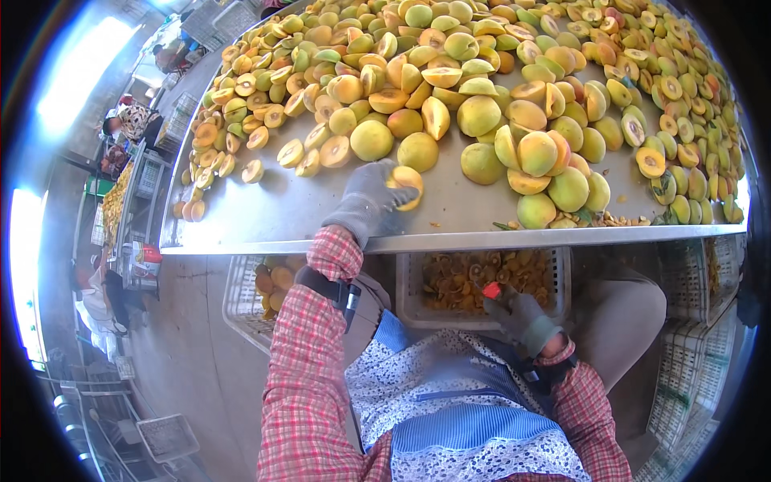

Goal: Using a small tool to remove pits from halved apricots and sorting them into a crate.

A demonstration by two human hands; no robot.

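Note:
My left hand (370,196), in a grey knit glove, is at the front of the metal table (271,220). Its thumb and fingers are around a yellow peach half (407,185). Whole peaches (371,140) and cut halves (334,151) lie just beyond it. Lower down, over my lap, my right hand (523,318) is gloved too and curled around a small tool with a red end (491,290); the rest of the tool is hidden or too small to make out. Below that red end sits a plastic crate (563,283) with orange-brown fruit pieces (458,277) in it.
A raised metal rim (458,243) runs along the table's front edge. Another crate (238,295) with fruit stands left of my legs. Stacked crates (680,367) are at the right. People (135,123) sit at another fruit-covered table (117,193) on the far left.

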